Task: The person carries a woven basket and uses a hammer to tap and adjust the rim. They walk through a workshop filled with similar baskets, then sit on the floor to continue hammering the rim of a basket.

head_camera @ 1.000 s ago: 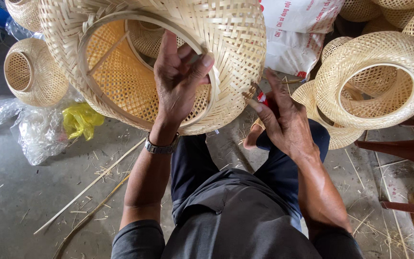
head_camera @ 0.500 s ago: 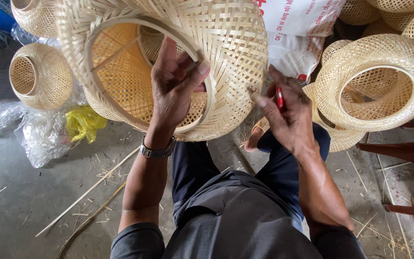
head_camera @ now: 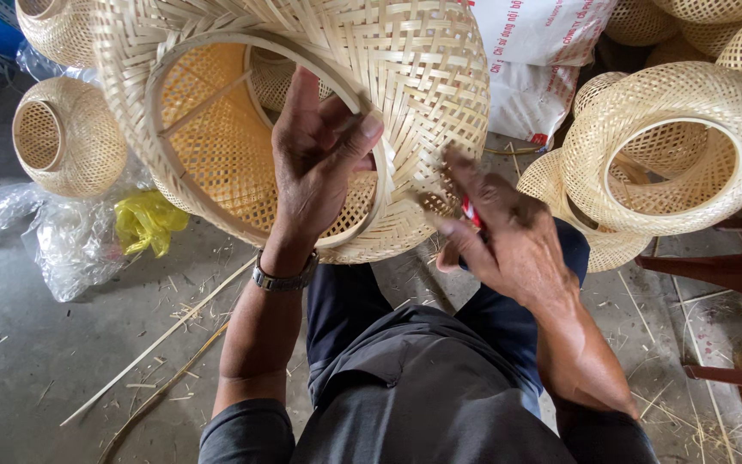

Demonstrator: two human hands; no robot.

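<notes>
A large round woven bamboo basket (head_camera: 405,77) is held up over my knees, its open mouth turned towards me. My left hand (head_camera: 315,159) grips the rim hoop, thumb outside and fingers reaching into the opening; a metal watch sits on that wrist. My right hand (head_camera: 495,236) rests against the basket's lower right edge, closed around a small red-handled tool (head_camera: 471,211) whose tip touches the loose strip ends. Most of the tool is hidden by my fingers.
A smaller woven basket (head_camera: 66,137) lies at the left beside clear plastic sheets (head_camera: 62,241) and a yellow bag (head_camera: 143,219). More woven baskets (head_camera: 672,146) pile up at the right, a white sack (head_camera: 538,64) behind. Bamboo strips (head_camera: 156,344) litter the concrete floor; dark red furniture legs (head_camera: 723,271) stand right.
The big basket has turned and shifted right between my hands. My right hand moved up to its lower edge with the red tool. My left hand keeps its hold on the rim.
</notes>
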